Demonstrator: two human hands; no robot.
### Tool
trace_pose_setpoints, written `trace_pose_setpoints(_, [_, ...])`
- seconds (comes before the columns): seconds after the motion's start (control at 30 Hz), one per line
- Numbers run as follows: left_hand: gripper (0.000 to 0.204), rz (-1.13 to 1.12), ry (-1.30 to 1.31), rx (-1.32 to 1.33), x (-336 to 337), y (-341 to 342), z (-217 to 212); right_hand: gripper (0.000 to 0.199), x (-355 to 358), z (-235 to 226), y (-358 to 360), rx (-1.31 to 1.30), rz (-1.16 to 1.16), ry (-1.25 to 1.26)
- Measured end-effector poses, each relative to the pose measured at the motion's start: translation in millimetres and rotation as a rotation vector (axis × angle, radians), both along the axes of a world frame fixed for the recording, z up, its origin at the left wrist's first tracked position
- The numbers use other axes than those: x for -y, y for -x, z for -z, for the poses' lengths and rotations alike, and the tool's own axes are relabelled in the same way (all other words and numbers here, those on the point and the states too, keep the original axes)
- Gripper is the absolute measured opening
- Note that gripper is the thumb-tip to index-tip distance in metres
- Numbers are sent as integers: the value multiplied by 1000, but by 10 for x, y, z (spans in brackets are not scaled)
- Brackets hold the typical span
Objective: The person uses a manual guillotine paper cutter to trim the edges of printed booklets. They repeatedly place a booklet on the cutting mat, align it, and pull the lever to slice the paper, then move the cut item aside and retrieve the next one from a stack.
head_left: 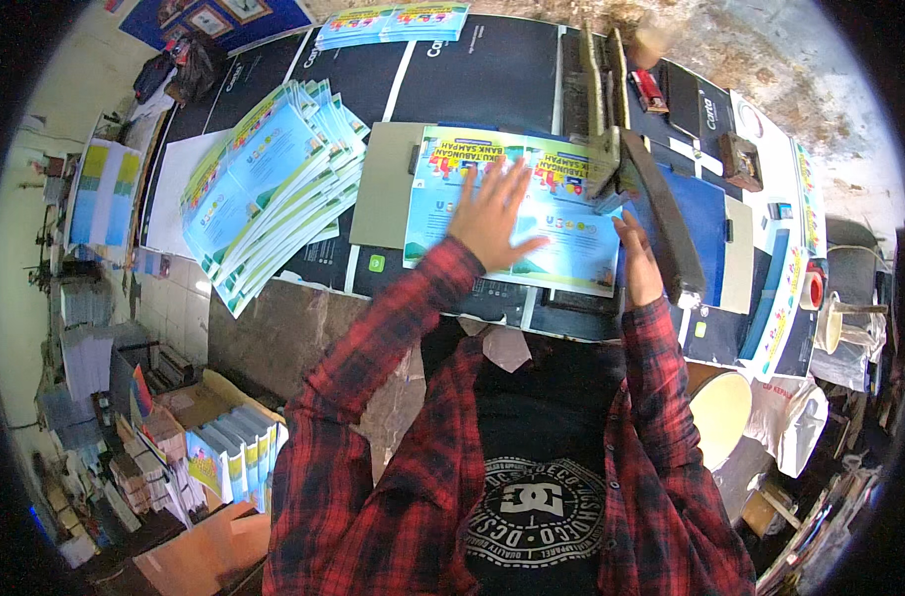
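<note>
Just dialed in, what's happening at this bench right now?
A person in a red plaid shirt presses the left hand flat on a colourful printed booklet lying open on the table. The right hand rests at the booklet's right edge, beside a large stapler. A fanned stack of booklets sits to the left.

Colourful printed sheet [532,204] lies on the bench; a fanned stack [274,179] beside it.

I am seeing the raised cutter arm [661,214] blocking the printed sheet's [517,204] right side. The fanned booklet stack [269,179] is crowding the left. Bare table [492,74] is lying open beyond the sheet; its near edge is staying unobstructed.
</note>
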State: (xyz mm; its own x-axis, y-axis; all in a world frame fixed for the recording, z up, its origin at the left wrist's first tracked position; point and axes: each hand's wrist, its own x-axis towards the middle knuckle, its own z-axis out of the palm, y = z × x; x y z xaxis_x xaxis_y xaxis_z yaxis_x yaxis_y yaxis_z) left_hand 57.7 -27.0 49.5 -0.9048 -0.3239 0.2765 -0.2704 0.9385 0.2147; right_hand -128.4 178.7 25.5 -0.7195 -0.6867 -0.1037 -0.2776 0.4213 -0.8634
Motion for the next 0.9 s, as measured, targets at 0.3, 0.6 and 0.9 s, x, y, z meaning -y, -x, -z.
trace_pose_setpoints(0.3, [105, -78, -119, 115, -625, -27, 34, 43, 99, -515, 245, -61, 14, 384])
trace_pose_setpoints(0.6, [104, -118, -103, 122, -651, -50, 57, 69, 563, -2481, -385, -762, -377, -45])
trace_pose_setpoints(0.9, [102, -25, -76, 199, -587, -52, -90, 92, 127, -1122, -798, -847, -284, -137])
